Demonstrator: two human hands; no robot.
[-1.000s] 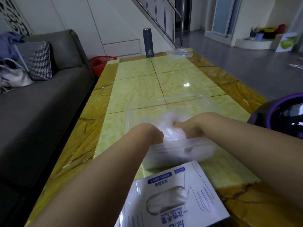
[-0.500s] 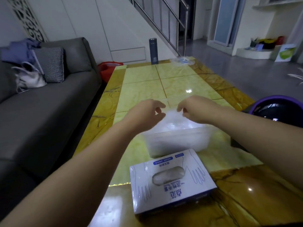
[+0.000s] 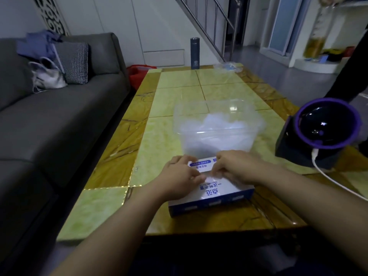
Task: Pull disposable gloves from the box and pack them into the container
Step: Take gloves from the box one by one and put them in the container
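**Hands meet at the glove box on my remote feed**

My left hand (image 3: 182, 176) and right hand (image 3: 238, 169) curl their fingers over the glove box (image 3: 219, 193) on the tabletop (image 3: 175, 92), apparently pinching a glove (image 3: 211, 178) at its opening. Just behind, the clear container (image 3: 180, 126) holds packed gloves (image 3: 219, 122).

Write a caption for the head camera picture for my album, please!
The left hand and right hand meet at the glove box, clear container of gloves behind.
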